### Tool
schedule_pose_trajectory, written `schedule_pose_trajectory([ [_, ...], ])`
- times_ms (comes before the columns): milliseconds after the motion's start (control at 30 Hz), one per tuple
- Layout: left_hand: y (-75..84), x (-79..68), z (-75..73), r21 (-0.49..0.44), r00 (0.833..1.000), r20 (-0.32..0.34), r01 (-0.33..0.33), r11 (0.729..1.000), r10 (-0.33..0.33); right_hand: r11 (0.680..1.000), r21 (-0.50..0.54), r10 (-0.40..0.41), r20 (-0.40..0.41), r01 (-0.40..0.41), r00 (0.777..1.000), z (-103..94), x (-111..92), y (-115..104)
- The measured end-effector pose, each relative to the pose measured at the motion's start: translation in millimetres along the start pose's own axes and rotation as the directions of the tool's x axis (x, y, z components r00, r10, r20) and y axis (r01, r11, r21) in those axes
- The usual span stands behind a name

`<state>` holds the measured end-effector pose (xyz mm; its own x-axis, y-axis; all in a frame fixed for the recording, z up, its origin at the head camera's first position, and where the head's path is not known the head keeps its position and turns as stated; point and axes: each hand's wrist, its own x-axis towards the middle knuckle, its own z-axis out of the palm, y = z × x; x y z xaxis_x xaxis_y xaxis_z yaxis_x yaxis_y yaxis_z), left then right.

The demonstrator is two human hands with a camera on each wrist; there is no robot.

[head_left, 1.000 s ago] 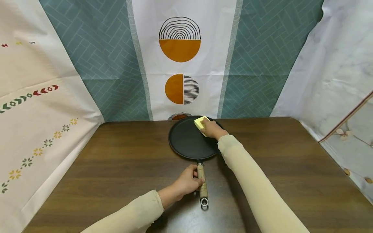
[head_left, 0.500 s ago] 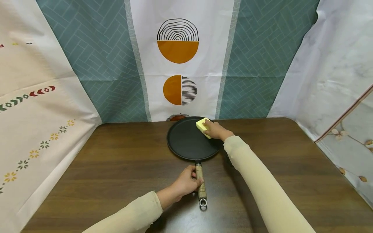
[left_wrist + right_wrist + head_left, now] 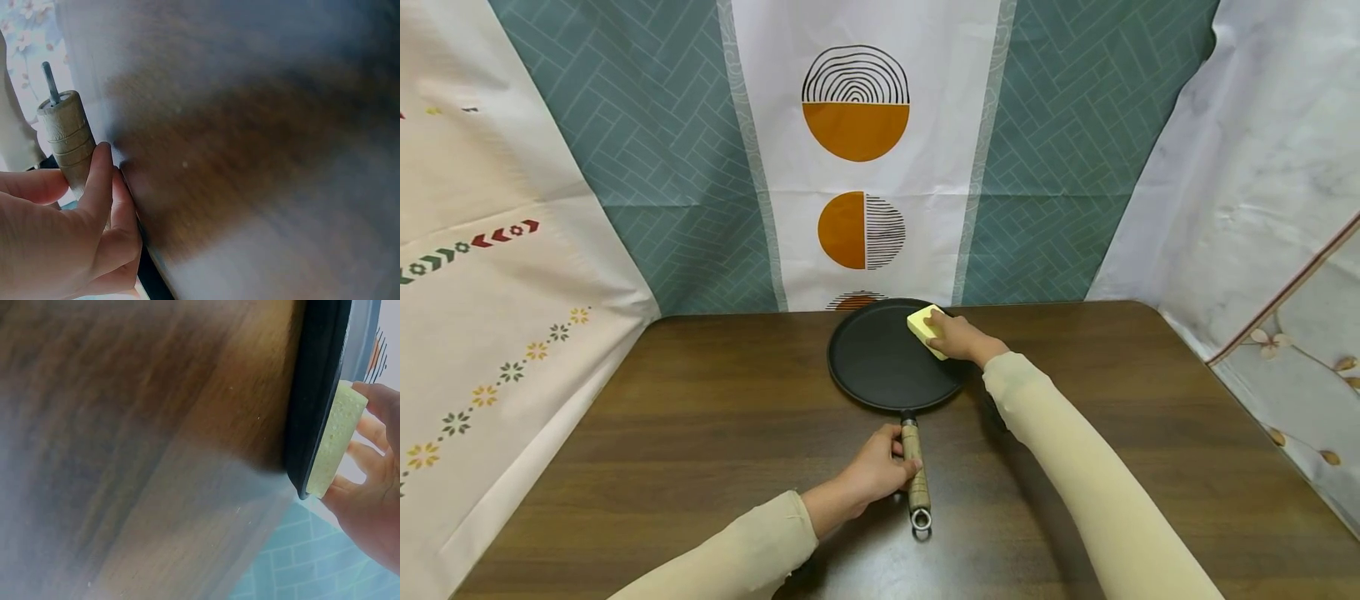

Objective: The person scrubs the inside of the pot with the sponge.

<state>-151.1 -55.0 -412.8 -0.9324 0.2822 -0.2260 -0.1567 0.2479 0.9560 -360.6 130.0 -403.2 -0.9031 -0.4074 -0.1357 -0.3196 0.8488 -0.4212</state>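
Observation:
A round, flat black pan [image 3: 883, 358] lies toward the back of the table, its wooden handle [image 3: 919, 492] pointing to the front. My left hand [image 3: 874, 468] grips that handle around its middle, thumb on one side and fingers on the other. In the left wrist view the handle [image 3: 67, 134] rises out of the grip, a metal ring at its end. With my right hand [image 3: 962, 337] I hold a pale yellow sponge [image 3: 925, 327] on the pan's right side. The right wrist view has the sponge [image 3: 336, 440] against the pan's surface by the rim, fingers bent around it.
The brown wooden table [image 3: 715, 417] spreads out on both sides of the pan. Behind it hangs a teal and white cloth [image 3: 685, 167] close to the pan's far rim. Patterned cream cloth [image 3: 512, 292] borders the left, and marbled white cloth [image 3: 1247, 208] the right.
My right hand has slid the sponge slightly to the right and toward the front along the pan's right side. The left hand keeps its grip on the handle. The whole view has shifted slightly.

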Motion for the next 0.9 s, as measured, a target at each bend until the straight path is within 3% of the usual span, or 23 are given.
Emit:
schedule_pose_trajectory([
  [900, 0.1, -0.8, -1.1, 0.007, 1.000, -0.005, -0.010, 1.000, 0.010, 0.999, -0.006, -0.043, -0.055, 0.042, 0.998, 9.9, -29.8, -6.8],
])
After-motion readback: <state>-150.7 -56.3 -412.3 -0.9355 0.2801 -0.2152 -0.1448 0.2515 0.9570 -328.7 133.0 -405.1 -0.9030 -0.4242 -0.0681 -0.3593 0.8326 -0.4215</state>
